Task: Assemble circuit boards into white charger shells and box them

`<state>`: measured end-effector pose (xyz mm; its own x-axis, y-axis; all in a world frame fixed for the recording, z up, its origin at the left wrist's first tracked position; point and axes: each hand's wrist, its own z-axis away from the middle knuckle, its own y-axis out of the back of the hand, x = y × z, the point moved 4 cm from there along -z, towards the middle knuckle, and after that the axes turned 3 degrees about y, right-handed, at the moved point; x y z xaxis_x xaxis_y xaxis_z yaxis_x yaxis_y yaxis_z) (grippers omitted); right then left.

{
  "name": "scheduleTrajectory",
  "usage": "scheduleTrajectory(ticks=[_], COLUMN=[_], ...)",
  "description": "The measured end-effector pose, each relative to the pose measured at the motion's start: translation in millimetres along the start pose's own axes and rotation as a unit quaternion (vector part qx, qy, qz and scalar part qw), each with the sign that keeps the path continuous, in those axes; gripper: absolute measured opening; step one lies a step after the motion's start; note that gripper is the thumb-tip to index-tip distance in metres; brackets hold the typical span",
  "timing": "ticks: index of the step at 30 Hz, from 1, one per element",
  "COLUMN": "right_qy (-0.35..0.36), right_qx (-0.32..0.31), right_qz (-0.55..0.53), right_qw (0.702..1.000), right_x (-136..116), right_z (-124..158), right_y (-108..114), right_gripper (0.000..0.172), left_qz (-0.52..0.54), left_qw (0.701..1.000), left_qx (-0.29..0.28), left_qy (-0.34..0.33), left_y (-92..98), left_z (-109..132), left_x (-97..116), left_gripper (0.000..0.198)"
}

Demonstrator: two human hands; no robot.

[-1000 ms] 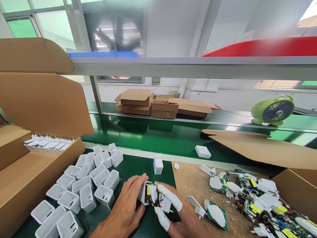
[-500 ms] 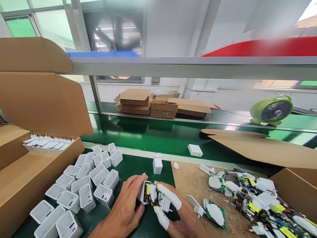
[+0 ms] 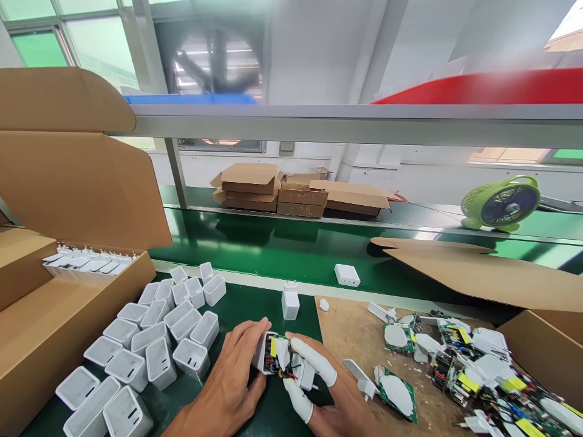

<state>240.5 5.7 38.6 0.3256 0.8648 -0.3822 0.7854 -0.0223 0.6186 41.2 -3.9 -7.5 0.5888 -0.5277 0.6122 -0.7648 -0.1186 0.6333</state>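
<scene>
My left hand (image 3: pixel 239 370) grips a white plastic charger housing (image 3: pixel 259 353), its open end turned to the right. With two fingers in white finger cots, my right hand (image 3: pixel 319 376) pinches a charger circuit board (image 3: pixel 279 355) that carries yellow tape, black parts and a white piece. The board's left end sits at the housing's mouth, partly inside it; how deep is hidden. Left of my hands stand several empty white housings (image 3: pixel 150 337) on the green mat. A closed white charger (image 3: pixel 290 303) stands just beyond my hands.
A pile of circuit boards (image 3: pixel 473 364) lies on the brown board (image 3: pixel 337 321) at right. Open cardboard boxes (image 3: pixel 91 309) flank both sides. A white charger (image 3: pixel 347 275) lies on the green conveyor belt (image 3: pixel 255 243). A green fan (image 3: pixel 501 203) stands behind, below a metal shelf (image 3: pixel 319 124).
The white charger on the belt has moved left. My hands and the board between them have hardly moved.
</scene>
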Motion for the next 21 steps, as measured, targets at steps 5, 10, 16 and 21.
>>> scheduleTrajectory(ticks=[5,10,16,21], right_qy=[-0.009,-0.005,-0.013,-0.009], right_qx=[0.003,0.003,0.000,-0.001], right_qz=[0.005,0.007,0.007,0.005], right_qw=[1.000,1.000,1.000,1.000], right_x=[0.1,-1.3,-1.5,-0.2], right_z=[1.0,-0.3,-2.1,-0.6], right_y=[0.9,3.3,4.3,4.3], right_gripper=[0.066,0.065,0.066,0.068], left_qz=[0.008,0.008,0.019,0.023], left_qw=[1.000,1.000,1.000,1.000], left_qx=[0.007,0.009,0.007,0.009], left_qy=[0.001,-0.003,-0.005,-0.007], left_y=[0.7,0.2,-0.9,-2.6], left_z=[-1.2,-0.9,-0.5,0.0], left_x=[0.8,0.8,-1.1,-3.4], left_gripper=[0.088,0.086,0.084,0.085])
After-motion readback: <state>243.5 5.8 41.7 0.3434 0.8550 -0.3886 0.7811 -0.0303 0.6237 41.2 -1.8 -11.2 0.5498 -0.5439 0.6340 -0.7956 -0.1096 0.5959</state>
